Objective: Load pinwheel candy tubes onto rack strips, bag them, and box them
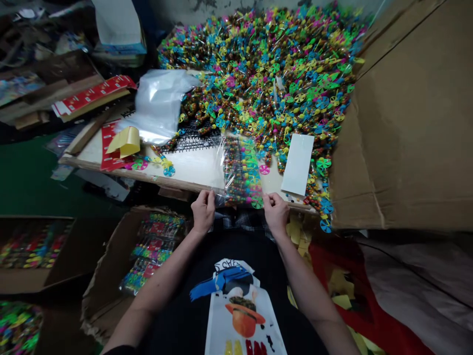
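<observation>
Just under the fingers (202,198), clear bag (240,170)

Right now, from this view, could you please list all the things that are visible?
Wrapped pinwheel sticks: very many, multicoloured, heaped on the board.
Clear bag: one, filled with beaded pinwheel sticks, at the board's near edge.
Wooden board: one, pale, under the heap.
White plastic sheet: one, left of the heap.
White card: one, right of the clear bag.
Folded yellow paper: one, on the board's left end.
Red printed cards: several, red and white, left of the board.
Cardboard box: one, brown, below the board, holding packed bags.
Left hand: one, bare, on the clear bag's near left corner.
Right hand: one, bare, on its near right corner.
</observation>
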### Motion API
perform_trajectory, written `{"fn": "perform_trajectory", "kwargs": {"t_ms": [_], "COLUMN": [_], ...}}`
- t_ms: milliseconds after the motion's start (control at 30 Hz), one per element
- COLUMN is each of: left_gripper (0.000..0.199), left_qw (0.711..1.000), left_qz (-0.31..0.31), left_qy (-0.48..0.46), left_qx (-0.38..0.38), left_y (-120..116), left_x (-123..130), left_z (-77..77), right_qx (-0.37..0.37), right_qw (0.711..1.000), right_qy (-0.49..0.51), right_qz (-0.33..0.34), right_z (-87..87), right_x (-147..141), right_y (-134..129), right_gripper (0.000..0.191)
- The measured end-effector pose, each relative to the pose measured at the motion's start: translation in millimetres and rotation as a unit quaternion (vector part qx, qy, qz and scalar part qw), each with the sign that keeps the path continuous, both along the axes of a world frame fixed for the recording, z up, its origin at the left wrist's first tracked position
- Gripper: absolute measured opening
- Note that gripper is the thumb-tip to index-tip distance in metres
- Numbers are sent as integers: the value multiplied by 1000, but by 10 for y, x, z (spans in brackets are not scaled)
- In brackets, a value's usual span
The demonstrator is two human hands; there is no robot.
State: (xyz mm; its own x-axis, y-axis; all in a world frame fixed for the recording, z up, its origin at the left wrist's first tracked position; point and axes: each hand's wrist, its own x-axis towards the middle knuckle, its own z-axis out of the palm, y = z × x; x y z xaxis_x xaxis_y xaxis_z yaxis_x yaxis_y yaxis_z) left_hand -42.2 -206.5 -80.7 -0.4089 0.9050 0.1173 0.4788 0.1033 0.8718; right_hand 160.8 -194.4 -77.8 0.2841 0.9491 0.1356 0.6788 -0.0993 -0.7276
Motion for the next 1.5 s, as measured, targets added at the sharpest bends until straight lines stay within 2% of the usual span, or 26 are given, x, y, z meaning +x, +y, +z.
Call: {"fn": "perform_trajectory", "kwargs": {"t_ms": [133, 333, 367, 433, 500, 567, 667, 733, 833, 933, 1067, 1167, 1267, 1367, 1433, 1500], "left_gripper": [30, 26, 22, 16, 29, 38, 48, 56, 62, 67, 78, 83, 64, 35, 24, 20], "left_qw": [996, 980, 981, 987, 985, 967, 923, 902, 889, 885, 889, 897, 918, 943, 961, 976], "left_qz": [-13, -40, -33, -8, 0, -61, -201, -237, -239, -235, -223, -210, -142, -55, -24, -6], "left_qy": [70, 137, 138, 144, 172, 231, 323, 361, 390, 401, 399, 385, 337, 242, 150, 43], "left_qx": [-54, -139, -131, -65, 33, 85, 50, 8, -18, -17, -1, 57, 152, 224, 232, 212], "left_y": [68, 147, 147, 130, 103, 88, 119, 161, 209, 207, 134, 62, 30, 50, 73, 89], "left_x": [24, -30, -56, -90, -66, 20, 173, 216, 179, 124, 178, 287, 327, 224, 102, -25], "left_z": [57, 32, 27, 33, 65, 109, 143, 134, 105, 95, 114, 129, 163, 251, 331, 409], "right_qx": [-24, -59, -46, 10, 80, 117, 60, -14, -85, -123, -183, -149, -91, -53, -49, -37], "right_qw": [992, 978, 979, 985, 988, 986, 971, 961, 973, 984, 956, 960, 966, 951, 931, 922], "right_qy": [-120, -200, -198, -169, -130, -115, -134, -143, -95, 34, 187, 184, 158, 179, 192, 198], "right_qz": [17, 2, -6, -23, -23, 32, 190, 236, 194, 127, 133, 153, 181, 245, 306, 331], "right_z": [19, 8, 8, 16, 30, 30, -34, -107, -188, -182, -29, 204, 487, 707, 781, 797], "right_x": [-41, 42, 78, 124, 101, 14, -110, -103, 24, 121, 58, -105, -387, -723, -867, -890], "right_y": [68, 141, 141, 132, 119, 114, 133, 172, 293, 472, 675, 710, 642, 565, 600, 770], "right_gripper": [30, 30, 28, 25, 29, 37, 53, 62, 65, 58, 44, 41, 39, 39, 41, 41]}}
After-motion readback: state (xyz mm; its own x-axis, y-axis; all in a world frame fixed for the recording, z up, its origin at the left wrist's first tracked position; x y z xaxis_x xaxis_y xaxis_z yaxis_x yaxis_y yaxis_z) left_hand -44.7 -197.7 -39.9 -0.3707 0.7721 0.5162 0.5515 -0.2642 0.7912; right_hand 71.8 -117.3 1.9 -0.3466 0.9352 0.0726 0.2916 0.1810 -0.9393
